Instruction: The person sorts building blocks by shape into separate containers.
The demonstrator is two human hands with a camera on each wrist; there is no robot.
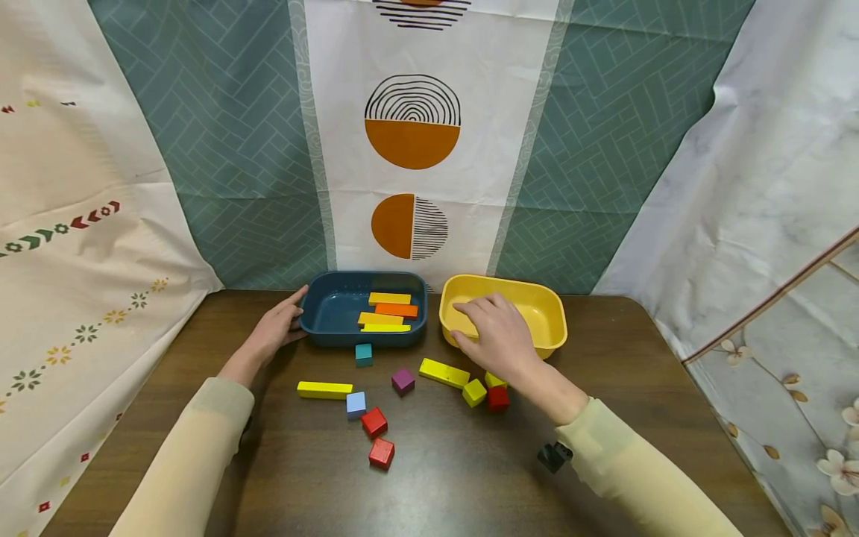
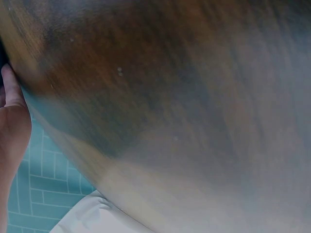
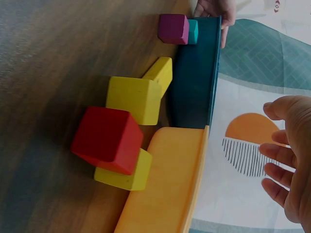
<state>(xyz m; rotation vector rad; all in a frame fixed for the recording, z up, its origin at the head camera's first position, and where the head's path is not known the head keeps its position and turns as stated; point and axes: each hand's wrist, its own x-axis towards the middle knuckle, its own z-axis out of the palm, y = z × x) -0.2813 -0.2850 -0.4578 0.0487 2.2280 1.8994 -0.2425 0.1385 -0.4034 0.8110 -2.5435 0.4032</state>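
My left hand (image 1: pixel 274 328) rests against the left end of a dark blue tray (image 1: pixel 335 339), its fingers along the rim. Inside that tray lie several long blocks, among them an orange block (image 1: pixel 396 310) and a yellow block (image 1: pixel 385 328). Over a yellow tray (image 1: pixel 555 328) hovers my right hand (image 1: pixel 499 332), fingers loosely bent and nothing between them; the right wrist view shows the same hand (image 3: pixel 291 155) with its fingers spread. In front of the yellow tray sit a yellow cube (image 1: pixel 474 393), a second yellow cube (image 1: pixel 494 379) and a red cube (image 1: pixel 498 399).
A yellow stick (image 1: pixel 444 373), another yellow stick (image 1: pixel 325 390), a purple cube (image 1: pixel 403 382), a teal cube (image 1: pixel 364 355), a light blue cube (image 1: pixel 356 405) and two red cubes (image 1: pixel 374 423) are scattered on the brown table (image 1: pixel 456 477). A patterned curtain (image 1: pixel 235 149) hangs behind both trays.
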